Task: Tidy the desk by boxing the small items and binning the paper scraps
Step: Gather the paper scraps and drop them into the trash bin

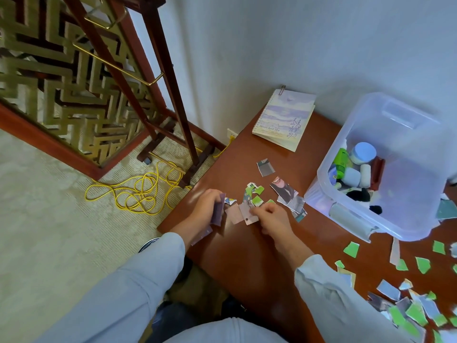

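My left hand [205, 206] grips a stack of purple-grey paper scraps [219, 212] at the desk's left edge. Just to its right, my right hand [273, 219] has curled fingers pinching a pinkish scrap [249, 215] lying on the brown desk [247, 263]. Green and grey scraps [254, 194] lie just beyond both hands. Torn photo pieces [286, 194] sit further right. A clear plastic box [385, 169] holding bottles and small jars [356, 167] stands at the right. Many more green and blue scraps [415, 303] are spread at the lower right.
A spiral notebook [284, 118] lies at the desk's far corner by the wall. A yellow cable [138, 194] is coiled on the carpet left of the desk. A wooden stand [168, 107] rises beside a lattice screen [49, 82].
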A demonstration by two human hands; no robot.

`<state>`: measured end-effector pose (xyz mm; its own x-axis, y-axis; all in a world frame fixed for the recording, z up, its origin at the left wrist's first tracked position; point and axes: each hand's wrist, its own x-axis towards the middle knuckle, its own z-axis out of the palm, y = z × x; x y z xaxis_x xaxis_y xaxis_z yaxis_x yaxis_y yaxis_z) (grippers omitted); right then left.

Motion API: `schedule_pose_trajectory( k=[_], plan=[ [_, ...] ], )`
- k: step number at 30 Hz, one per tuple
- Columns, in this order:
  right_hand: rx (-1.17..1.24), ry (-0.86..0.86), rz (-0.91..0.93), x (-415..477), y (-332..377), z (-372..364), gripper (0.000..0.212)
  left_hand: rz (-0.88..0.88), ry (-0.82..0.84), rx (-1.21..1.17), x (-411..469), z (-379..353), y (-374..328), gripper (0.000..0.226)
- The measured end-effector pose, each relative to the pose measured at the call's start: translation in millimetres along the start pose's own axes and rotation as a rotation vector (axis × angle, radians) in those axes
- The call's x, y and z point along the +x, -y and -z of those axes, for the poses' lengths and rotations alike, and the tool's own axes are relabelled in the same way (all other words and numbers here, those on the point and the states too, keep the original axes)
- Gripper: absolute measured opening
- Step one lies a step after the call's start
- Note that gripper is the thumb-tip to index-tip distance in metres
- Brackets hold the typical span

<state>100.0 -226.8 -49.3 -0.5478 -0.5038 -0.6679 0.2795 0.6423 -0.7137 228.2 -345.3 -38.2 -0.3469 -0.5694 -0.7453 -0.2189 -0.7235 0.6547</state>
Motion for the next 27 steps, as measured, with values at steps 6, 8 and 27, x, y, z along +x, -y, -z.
schedule_pose_trajectory(
  k=[6, 8, 27],
  plan=[
    [-0.628, -0.1, 0.215, 1, 0, -11, 0.039, -0.26, -0.014, 0.923, 12, -3, 5, 0.046],
    [-0.685, -0.064, 0.27, 1, 2, -13, 0.047, -0.384, -0.016, 1.115, 13, -2, 5, 0.046],
    [-0.847, 0.006, 0.272, 14, 11, -13, 0.048, -0.611, -0.02, 1.429, 27, 7, 3, 0.014]
  ],
)
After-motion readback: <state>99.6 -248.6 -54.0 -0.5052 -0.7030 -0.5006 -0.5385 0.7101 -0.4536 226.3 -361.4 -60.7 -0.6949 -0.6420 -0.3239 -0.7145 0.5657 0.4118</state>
